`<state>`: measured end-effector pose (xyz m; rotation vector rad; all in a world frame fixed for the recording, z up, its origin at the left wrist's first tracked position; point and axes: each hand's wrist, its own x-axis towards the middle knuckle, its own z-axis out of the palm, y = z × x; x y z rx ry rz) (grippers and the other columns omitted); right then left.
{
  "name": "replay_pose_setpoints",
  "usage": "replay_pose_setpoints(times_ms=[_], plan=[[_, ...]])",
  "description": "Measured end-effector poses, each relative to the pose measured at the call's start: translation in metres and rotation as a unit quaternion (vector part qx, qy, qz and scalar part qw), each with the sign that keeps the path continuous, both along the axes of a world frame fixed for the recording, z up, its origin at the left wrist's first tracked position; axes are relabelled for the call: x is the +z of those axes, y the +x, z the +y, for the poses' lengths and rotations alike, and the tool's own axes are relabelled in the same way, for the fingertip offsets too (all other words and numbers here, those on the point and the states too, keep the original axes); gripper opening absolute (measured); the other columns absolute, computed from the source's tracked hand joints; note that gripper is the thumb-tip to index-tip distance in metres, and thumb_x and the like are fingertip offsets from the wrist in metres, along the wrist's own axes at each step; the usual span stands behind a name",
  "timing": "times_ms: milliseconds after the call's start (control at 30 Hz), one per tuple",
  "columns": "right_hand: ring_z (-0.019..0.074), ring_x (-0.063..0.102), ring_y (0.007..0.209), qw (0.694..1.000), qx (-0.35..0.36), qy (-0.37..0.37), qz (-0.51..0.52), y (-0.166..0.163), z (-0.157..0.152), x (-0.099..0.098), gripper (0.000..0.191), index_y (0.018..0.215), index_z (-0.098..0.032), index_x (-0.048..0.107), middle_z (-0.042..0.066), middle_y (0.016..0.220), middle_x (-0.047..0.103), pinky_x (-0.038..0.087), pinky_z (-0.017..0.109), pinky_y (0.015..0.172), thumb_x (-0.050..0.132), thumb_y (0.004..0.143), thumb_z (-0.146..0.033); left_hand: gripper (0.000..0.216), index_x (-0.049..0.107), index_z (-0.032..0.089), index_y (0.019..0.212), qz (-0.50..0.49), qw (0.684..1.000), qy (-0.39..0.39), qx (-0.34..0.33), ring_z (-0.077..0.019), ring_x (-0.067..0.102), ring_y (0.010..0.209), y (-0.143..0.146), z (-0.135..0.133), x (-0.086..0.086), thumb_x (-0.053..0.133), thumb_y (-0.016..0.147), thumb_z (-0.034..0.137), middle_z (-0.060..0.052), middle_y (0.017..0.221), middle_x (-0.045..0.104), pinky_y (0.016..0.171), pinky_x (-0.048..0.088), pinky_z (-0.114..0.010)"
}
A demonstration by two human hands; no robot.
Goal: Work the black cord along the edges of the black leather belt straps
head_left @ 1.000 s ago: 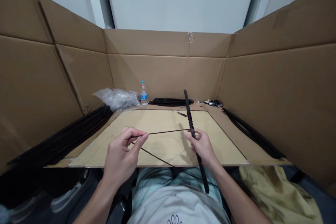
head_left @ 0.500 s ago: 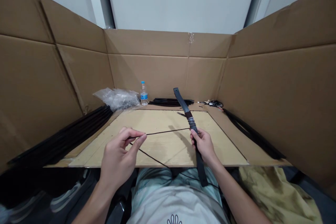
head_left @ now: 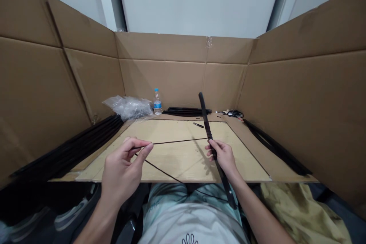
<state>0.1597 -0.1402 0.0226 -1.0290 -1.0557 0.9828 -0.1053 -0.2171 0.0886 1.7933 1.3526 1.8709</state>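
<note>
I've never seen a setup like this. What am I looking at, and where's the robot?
There's no robot here: these are a person's bare hands. One camera, worn on the head, looks forward and down at them. The left hand pinches a thin dark cord, which stretches across to a long dark strip and is wound around it in several turns. The right hand grips that strip. Beneath them is a pale board with a small dark tool on it. Behind stand a water bottle and, to its left, crumpled clear plastic. More dark strips lie along the left, back and right. Cardboard walls surround three sides.
</note>
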Motion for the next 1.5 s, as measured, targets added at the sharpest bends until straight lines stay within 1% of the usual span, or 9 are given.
replay_pose_setpoints(times_ms=[200,367,567,867,1100,1233,1333,1433,1500], plan=[[0.0068,0.044,0.034,1.0,-0.02,0.003,-0.015,0.006,0.004,-0.003,0.054,0.073,-0.014,0.062,-0.004,0.049,0.052,0.034,0.016,0.027,0.064,0.064,-0.067,0.017,0.063,0.019,0.074,-0.006,1.0,-0.004,0.013,-0.0137,0.062,0.067,-0.005,0.0,0.001,0.069,0.074,0.035,0.001,0.072,0.061,0.061,0.048,-0.02],[0.0056,0.037,0.028,0.999,-0.008,0.003,-0.047,0.006,-0.001,0.002,0.045,0.072,-0.013,0.063,-0.007,0.039,0.046,0.029,0.016,0.026,0.075,0.059,-0.055,0.019,0.063,0.019,0.074,-0.022,0.998,-0.006,0.05,-0.0142,0.063,0.064,-0.008,0.001,0.003,0.07,0.072,0.037,0.001,0.069,0.062,0.056,0.047,-0.019],[0.0086,0.047,0.035,0.999,-0.012,0.009,-0.041,0.006,-0.001,0.005,0.044,0.063,-0.015,0.059,-0.003,0.047,0.053,0.038,0.019,0.03,0.071,0.061,-0.057,0.021,0.063,0.019,0.073,-0.02,0.998,-0.005,0.063,-0.0153,0.063,0.064,-0.009,-0.002,0.006,0.069,0.071,0.039,0.0,0.069,0.063,0.057,0.048,-0.021],[0.0064,0.042,0.037,0.999,-0.028,0.042,-0.009,0.016,0.0,0.007,0.048,0.075,-0.015,0.059,-0.004,0.051,0.054,0.033,0.017,0.031,0.069,0.065,-0.06,0.025,0.064,0.019,0.072,-0.015,0.993,-0.07,0.092,-0.0128,0.052,0.052,-0.026,0.001,0.013,0.069,0.067,0.043,0.002,0.057,0.058,0.044,0.036,-0.02],[0.0078,0.044,0.036,0.997,-0.037,0.074,0.004,0.015,-0.004,0.01,0.057,0.108,-0.017,0.051,-0.007,0.05,0.057,0.035,0.016,0.031,0.069,0.069,-0.053,0.029,0.062,0.019,0.069,-0.012,0.99,-0.102,0.099,-0.0155,0.049,0.051,-0.038,0.006,0.023,0.068,0.063,0.047,0.0,0.054,0.056,0.044,0.033,-0.023],[0.008,0.046,0.037,0.994,-0.043,0.096,-0.001,0.014,-0.01,0.013,0.052,0.108,-0.016,0.052,-0.005,0.053,0.059,0.037,0.016,0.031,0.068,0.072,-0.051,0.034,0.062,0.018,0.067,0.103,0.978,-0.181,0.022,-0.0157,0.049,0.05,-0.056,0.014,0.022,0.065,0.064,0.052,-0.001,0.055,0.057,0.045,0.034,-0.023],[0.0084,0.046,0.038,0.992,-0.047,0.116,-0.011,0.011,-0.018,0.016,0.049,0.108,-0.017,0.053,-0.004,0.054,0.059,0.037,0.017,0.031,0.067,0.075,-0.05,0.032,0.059,0.02,0.062,0.232,0.946,-0.222,-0.045,-0.0165,0.048,0.051,-0.067,0.03,0.006,0.055,0.071,0.05,-0.001,0.054,0.055,0.047,0.037,-0.024],[0.0089,0.047,0.038,0.991,-0.02,0.128,-0.022,0.001,-0.028,0.018,0.045,0.109,-0.017,0.054,-0.004,0.055,0.059,0.037,0.018,0.032,0.066,0.078,-0.048,0.023,0.059,0.02,0.062,0.308,0.913,-0.264,-0.046,-0.0221,0.057,0.062,-0.06,0.043,-0.013,0.05,0.072,0.039,-0.005,0.062,0.061,0.059,0.044,-0.03],[0.0087,0.047,0.038,0.991,0.016,0.131,-0.025,-0.008,-0.037,0.018,0.041,0.109,-0.017,0.054,-0.003,0.055,0.059,0.037,0.018,0.032,0.064,0.08,-0.046,0.018,0.065,0.019,0.075,0.312,0.912,-0.265,-0.031,-0.0275,0.062,0.082,-0.044,0.044,-0.021,0.055,0.07,0.032,-0.01,0.083,0.067,0.076,0.047,-0.036]])
